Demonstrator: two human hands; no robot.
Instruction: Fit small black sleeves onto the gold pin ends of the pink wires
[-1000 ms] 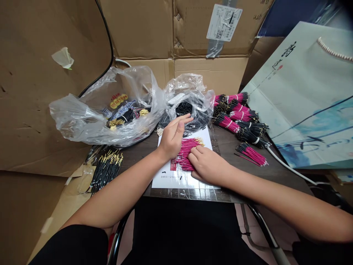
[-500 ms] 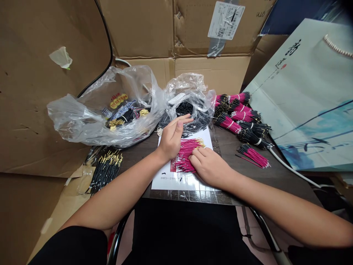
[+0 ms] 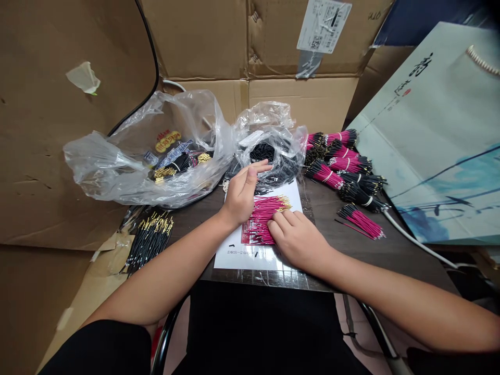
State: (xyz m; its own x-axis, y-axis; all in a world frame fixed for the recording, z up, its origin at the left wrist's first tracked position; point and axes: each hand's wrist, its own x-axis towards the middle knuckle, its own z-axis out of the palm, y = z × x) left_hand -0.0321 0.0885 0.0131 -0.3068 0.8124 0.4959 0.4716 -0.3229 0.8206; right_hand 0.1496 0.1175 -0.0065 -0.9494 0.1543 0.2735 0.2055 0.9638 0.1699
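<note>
Pink wires with gold tips (image 3: 265, 216) lie side by side in a flat group on a white printed sheet (image 3: 230, 258). At their upper left, my left hand (image 3: 244, 192) stands on edge, fingers stretched out and nothing held. My right hand (image 3: 295, 237) rests against the right side of the group, its fingers curled at the wire ends; whether they pinch any wire is hidden. Beyond my left hand, a clear plastic bag (image 3: 269, 112) holds small black tubes (image 3: 261, 152).
A large plastic bag (image 3: 105, 177) with wires sits at the left, above loose black wires (image 3: 150, 239). Tied pink and black bundles (image 3: 347, 164) and a loose pink bundle (image 3: 363, 221) lie at the right, near a paper bag (image 3: 441, 130). Cardboard boxes (image 3: 195, 41) stand behind.
The whole view has shifted slightly. Both hands stay nearly in place at the pink wires, my left hand still extended and my right fingers still curled.
</note>
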